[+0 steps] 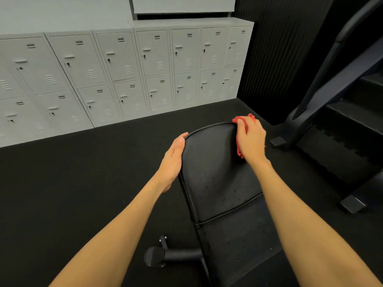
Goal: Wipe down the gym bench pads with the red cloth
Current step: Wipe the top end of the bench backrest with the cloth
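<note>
A black gym bench runs away from me, with a rounded far pad [211, 162] and a near pad [238, 235] split by a seam. Small droplets speckle both pads near the seam. My right hand [250, 139] presses a crumpled red cloth [240, 119] onto the far right corner of the far pad; most of the cloth is hidden under the palm. My left hand [173, 160] lies flat against the far pad's left edge, fingers together and thumb on the rim, holding nothing.
Grey metal lockers [128, 69] line the wall beyond a strip of black floor [72, 183]. A dark stair machine [342, 125] with steps and feet stands close on the right. A black bench foot with end cap [154, 256] sticks out at lower left.
</note>
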